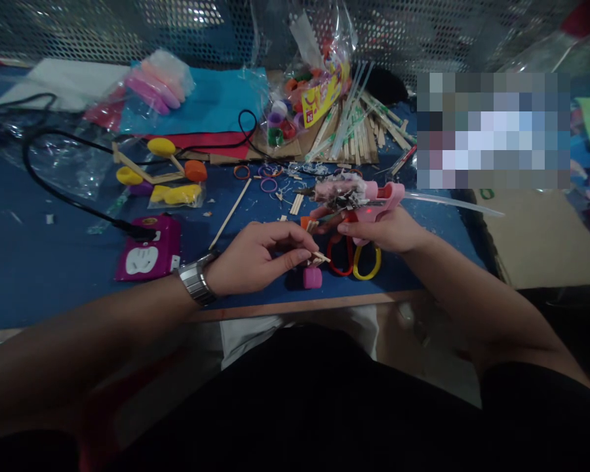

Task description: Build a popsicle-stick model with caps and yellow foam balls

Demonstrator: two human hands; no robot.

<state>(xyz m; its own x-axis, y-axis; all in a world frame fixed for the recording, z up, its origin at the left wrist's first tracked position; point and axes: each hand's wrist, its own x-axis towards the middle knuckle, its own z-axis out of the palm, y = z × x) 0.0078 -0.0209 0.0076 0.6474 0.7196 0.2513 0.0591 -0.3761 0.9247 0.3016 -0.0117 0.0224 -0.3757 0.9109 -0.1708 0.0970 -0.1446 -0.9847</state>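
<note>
With our left hand [258, 259] we pinch small sticks [319, 258] between thumb and fingers, right by the pink block [313, 278]. Our right hand [386, 229] wraps the glue gun [361, 193] near the scissors [365, 277], nozzle pointing left.

Pink glue gun [370, 190]; purple socket [166, 252]; blue tabletop [69, 255].

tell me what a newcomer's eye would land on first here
Probably the pink plastic glue gun with messy whitish residue, held in the right hand just right of centre. Next might come the bright purple boxy power socket with a black plug in it, left of the left hand. Farther back, the flat turquoise sheet stands out near the perforated grey panel.
</note>
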